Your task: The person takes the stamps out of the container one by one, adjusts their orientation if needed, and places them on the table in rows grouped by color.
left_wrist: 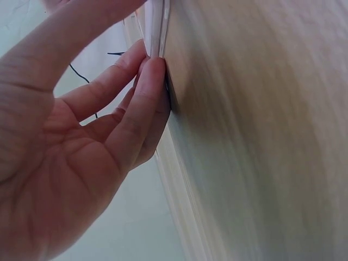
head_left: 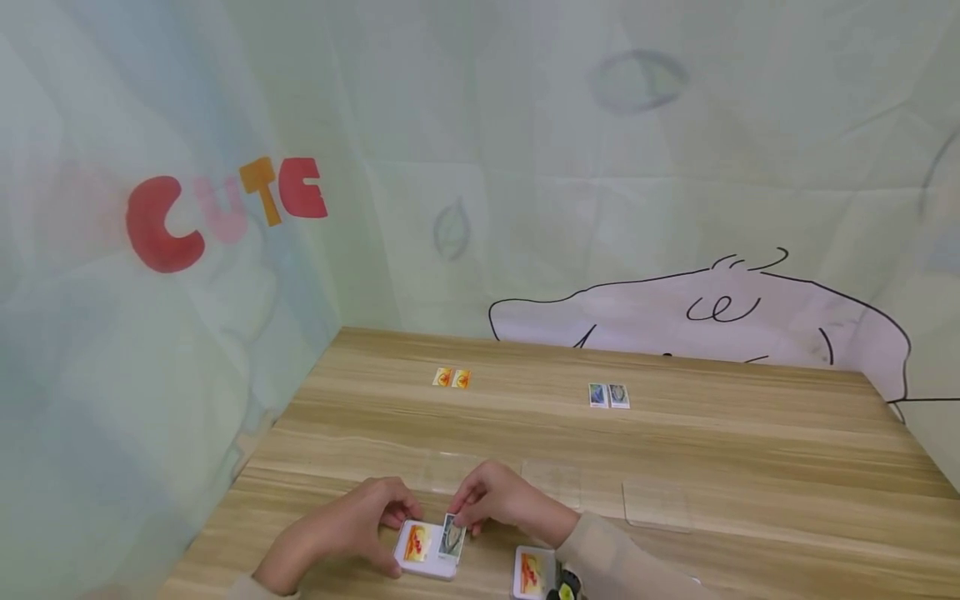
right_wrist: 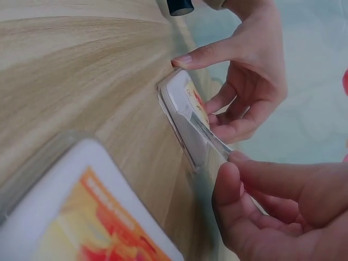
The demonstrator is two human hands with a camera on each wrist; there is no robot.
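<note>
My left hand (head_left: 352, 523) grips a white rectangular board (head_left: 430, 567) by opposite edges, thumb on the near side and fingers on the far side. An orange-and-yellow picture covers the board's left part. My right hand (head_left: 501, 497) pinches a small picture card (head_left: 452, 540) with a dark greenish image over the board's right part. From the right wrist view, the card (right_wrist: 211, 137) is tilted, with its lower end touching the board (right_wrist: 182, 103). In the left wrist view, the left fingertips (left_wrist: 149, 76) press against the board's edge.
Another white board (head_left: 528, 575) with an orange picture lies under the right forearm, beside a black-and-yellow object (head_left: 566, 587). Clear square plates (head_left: 656, 505) lie across the table's middle. Farther back are two orange cards (head_left: 461, 379) and two dark picture cards (head_left: 618, 396). Printed cloth walls surround the table.
</note>
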